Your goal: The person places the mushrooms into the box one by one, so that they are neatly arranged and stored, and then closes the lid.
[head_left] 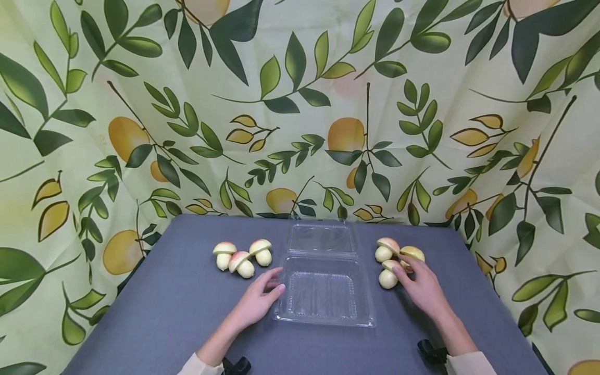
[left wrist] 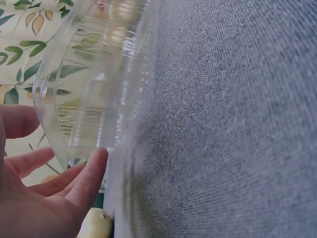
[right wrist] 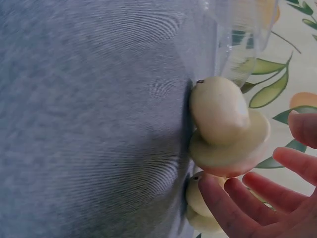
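A clear plastic clamshell box (head_left: 328,322) lies unfolded on the table, its lid (head_left: 321,238) laid back on the far side. Beside its left rim is my left hand (head_left: 258,301), fingers spread, with fingertips right at the edge; the left wrist view shows them close to the clear wall (left wrist: 74,106). To the right of the box, my right hand (head_left: 425,287) reaches over three mushroom-shaped pieces, pale-stemmed with reddish or yellowish caps. Its fingertips are at the cap of the nearest mushroom (head_left: 388,277), thumb apart. Behind it sit another mushroom (head_left: 385,252) and a yellower-capped mushroom (head_left: 413,253), partly covered by my fingers.
Left of the box stand three more mushrooms: a left one (head_left: 224,255), a middle one (head_left: 241,264) and a right one (head_left: 261,253). A grey cloth covers the table (head_left: 164,312). Behind and at both sides hangs a leaf-and-fruit patterned curtain (head_left: 300,156).
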Tool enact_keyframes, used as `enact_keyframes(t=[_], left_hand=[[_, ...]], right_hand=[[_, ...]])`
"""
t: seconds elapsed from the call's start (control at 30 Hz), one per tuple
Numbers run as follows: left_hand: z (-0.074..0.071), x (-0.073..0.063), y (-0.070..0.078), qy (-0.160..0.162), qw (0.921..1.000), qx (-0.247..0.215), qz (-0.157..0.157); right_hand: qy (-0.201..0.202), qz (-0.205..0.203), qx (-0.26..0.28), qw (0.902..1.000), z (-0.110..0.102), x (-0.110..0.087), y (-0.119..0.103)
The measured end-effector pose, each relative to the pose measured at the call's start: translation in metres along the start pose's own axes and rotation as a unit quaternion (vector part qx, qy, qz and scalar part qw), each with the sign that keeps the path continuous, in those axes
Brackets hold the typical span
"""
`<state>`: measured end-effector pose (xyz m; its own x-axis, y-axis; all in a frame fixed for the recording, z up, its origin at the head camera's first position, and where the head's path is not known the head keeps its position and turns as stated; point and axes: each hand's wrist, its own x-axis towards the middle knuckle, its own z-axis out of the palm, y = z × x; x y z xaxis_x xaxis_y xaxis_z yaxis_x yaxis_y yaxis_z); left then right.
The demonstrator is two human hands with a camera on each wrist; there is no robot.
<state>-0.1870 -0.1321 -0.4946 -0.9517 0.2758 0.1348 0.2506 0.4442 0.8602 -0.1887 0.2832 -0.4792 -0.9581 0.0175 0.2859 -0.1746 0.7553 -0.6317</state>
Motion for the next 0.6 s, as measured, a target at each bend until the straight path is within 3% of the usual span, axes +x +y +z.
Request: enact_keyframes(t=[0.4, 0.6], left_hand=[[0.003, 0.000, -0.006, -0.026, 0.9985, -0.043, -0.020], [0.003, 0.002, -0.006, -0.030, 0.9949, -0.095, -0.018]], right_hand=[[-0.002, -0.012, -0.005, 0.9999, 0.011, 0.002, 0.009], [-0.001, -0.008, 0.008, 0.9999, 0.013, 0.004, 0.006]])
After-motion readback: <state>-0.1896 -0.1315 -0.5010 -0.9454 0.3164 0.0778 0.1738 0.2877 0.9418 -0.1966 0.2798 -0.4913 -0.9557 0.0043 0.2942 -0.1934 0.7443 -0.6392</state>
